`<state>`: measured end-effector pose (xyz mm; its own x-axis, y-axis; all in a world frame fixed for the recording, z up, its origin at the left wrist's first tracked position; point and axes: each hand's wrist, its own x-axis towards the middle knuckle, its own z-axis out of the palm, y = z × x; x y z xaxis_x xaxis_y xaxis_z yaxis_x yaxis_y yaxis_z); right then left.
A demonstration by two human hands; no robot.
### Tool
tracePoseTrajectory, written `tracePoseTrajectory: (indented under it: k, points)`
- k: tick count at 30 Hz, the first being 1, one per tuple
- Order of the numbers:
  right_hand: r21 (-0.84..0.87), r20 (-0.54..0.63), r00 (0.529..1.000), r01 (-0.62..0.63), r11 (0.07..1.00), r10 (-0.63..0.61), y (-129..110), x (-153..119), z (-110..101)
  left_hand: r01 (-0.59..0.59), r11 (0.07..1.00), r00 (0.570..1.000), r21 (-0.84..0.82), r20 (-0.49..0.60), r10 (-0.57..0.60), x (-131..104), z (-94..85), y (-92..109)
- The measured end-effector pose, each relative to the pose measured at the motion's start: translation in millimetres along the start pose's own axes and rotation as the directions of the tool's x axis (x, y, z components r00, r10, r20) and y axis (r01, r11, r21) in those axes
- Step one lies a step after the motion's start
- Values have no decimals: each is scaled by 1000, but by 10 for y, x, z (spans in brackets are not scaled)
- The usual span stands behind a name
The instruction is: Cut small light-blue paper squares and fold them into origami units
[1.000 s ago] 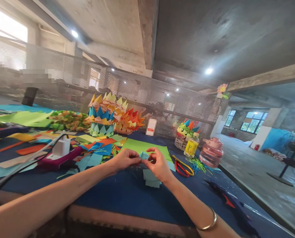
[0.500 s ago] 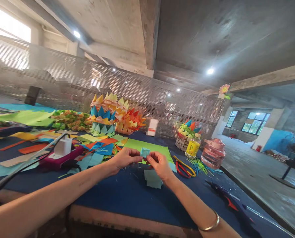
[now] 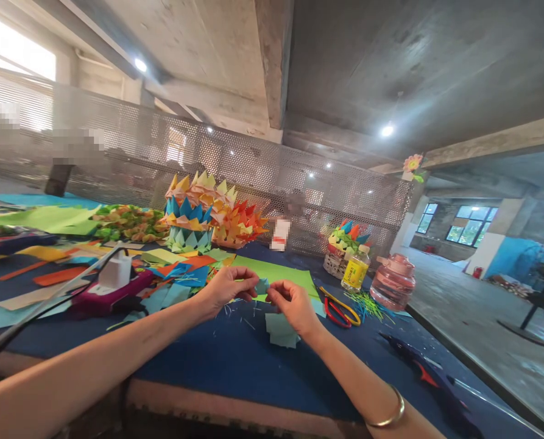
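Between my two hands is a small light-blue paper piece [image 3: 262,285], partly hidden by fingers. My left hand [image 3: 233,288] pinches its left side with thumb and fingertips. My right hand [image 3: 289,300] is closed in a pinch at its right edge, a bracelet on that wrist. Just below my right hand, several pale blue-green paper squares [image 3: 281,330] lie loosely stacked on the dark blue table [image 3: 208,366]. Behind the hands lies a bright green sheet [image 3: 294,275].
Red-and-yellow-handled scissors [image 3: 340,309], a yellow-labelled bottle [image 3: 356,269] and a pink bottle [image 3: 393,283] stand or lie right. A glue gun [image 3: 427,369] is nearer. Left are a power strip [image 3: 111,292], a cable, paper scraps and folded-paper pieces [image 3: 189,222].
The blue paper piece has been turned or folded and shows smaller between my fingers. My left hand has shifted slightly, its fingers now covering more of the piece.
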<state>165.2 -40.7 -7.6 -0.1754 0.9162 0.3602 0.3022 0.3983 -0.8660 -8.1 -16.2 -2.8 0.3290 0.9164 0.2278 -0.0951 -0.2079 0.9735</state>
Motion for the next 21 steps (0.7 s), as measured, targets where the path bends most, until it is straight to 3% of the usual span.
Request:
tracePoseTrajectory:
  k: [6,10,16,21]
  points:
    - [263,26,987,-157,952,156,-91,-30,24,2,996,998,-89,56,3,-7,3,-15]
    - [338,7,979,-194,921,204,-107,-34,15,-5,997,997,-79,78,11,-1,-2,-36]
    - [261,-50,987,-134,956,152,-123,-34,27,4,998,999,-70,43,-1,-9,4,-29]
    - [107,-91,995,-26,994,35,-94,-23,26,59,997,996,-50,73,-56,-27,5,-2]
